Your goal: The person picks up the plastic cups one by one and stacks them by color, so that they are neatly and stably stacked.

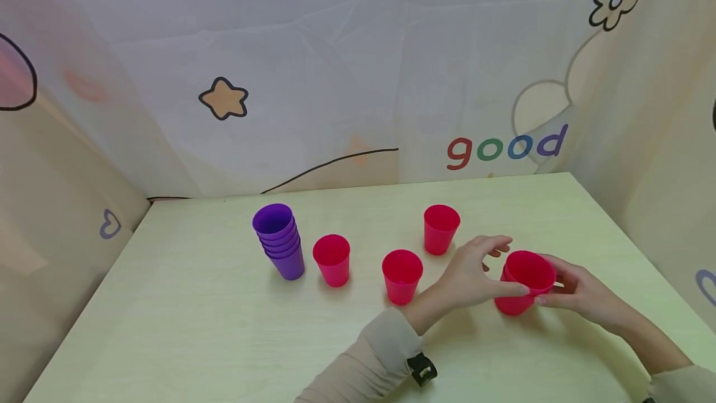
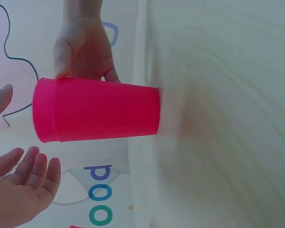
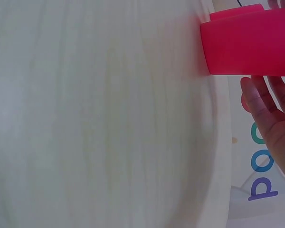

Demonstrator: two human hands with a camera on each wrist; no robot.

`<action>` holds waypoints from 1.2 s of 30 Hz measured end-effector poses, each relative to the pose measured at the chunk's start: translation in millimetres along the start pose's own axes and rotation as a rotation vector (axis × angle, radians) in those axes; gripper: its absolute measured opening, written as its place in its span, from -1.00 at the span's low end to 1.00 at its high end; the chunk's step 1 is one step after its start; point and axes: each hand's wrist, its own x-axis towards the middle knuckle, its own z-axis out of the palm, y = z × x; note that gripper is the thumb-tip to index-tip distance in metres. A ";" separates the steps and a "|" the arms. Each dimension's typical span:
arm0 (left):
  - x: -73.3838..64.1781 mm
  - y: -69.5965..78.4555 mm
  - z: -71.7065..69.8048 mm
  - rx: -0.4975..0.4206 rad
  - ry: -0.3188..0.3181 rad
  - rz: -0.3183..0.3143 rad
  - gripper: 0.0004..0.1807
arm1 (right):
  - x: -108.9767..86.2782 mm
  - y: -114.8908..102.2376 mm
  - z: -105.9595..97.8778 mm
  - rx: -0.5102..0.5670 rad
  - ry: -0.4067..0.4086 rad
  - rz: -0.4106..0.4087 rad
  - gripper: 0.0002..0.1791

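Observation:
Two nested red cups (image 1: 530, 271) stand upright on the right side of the table. My right hand (image 1: 582, 294) holds them from the right, thumb in front and fingers behind, near the upper part. In the left wrist view the thumb of that right hand (image 2: 85, 50) lies against the cup wall by the rim. On the other side, my left hand (image 1: 472, 269) is spread around the cups. Its fingers (image 2: 35, 175) stand apart from the cup wall in the left wrist view. The right wrist view has the cups (image 3: 251, 42) cropped at its edge.
A stack of several purple cups (image 1: 288, 254) stands at the left. Single red cups stand upright between it and my hands: one beside the stack (image 1: 334, 263), one near my left wrist (image 1: 401, 278), one farther back (image 1: 440, 232). A printed cloth (image 1: 335, 79) hangs behind the table.

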 end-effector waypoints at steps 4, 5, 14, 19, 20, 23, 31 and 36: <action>-7.0 2.6 -10.1 -0.002 -0.003 0.066 -0.33 | 0.7 -1.4 1.2 -0.005 0.002 0.000 -0.40; -9.0 3.5 -12.1 -0.006 -0.004 0.077 -0.33 | 0.8 -1.8 1.3 -0.008 -0.001 -0.006 -0.40; -26.7 7.5 -27.3 -0.019 0.010 0.160 -0.37 | 0.2 -0.1 0.2 0.004 0.002 -0.001 -0.40; -36.4 5.2 -34.4 0.022 0.022 0.209 -0.38 | 0.5 2.3 0.7 0.016 0.002 0.003 -0.37; -37.7 5.0 -36.0 0.026 0.028 0.219 -0.38 | 0.7 2.3 0.6 0.018 0.001 -0.001 -0.37; -41.4 6.3 -40.7 0.043 0.044 0.256 -0.40 | 0.5 3.4 -0.1 0.038 -0.005 -0.018 -0.37; -52.4 9.7 -55.8 0.048 0.064 0.299 -0.44 | 0.2 5.0 -0.8 0.072 -0.022 -0.048 -0.36; -61.2 10.4 -66.8 0.004 0.079 0.298 -0.45 | 0.5 4.6 -0.8 0.081 -0.026 -0.052 -0.36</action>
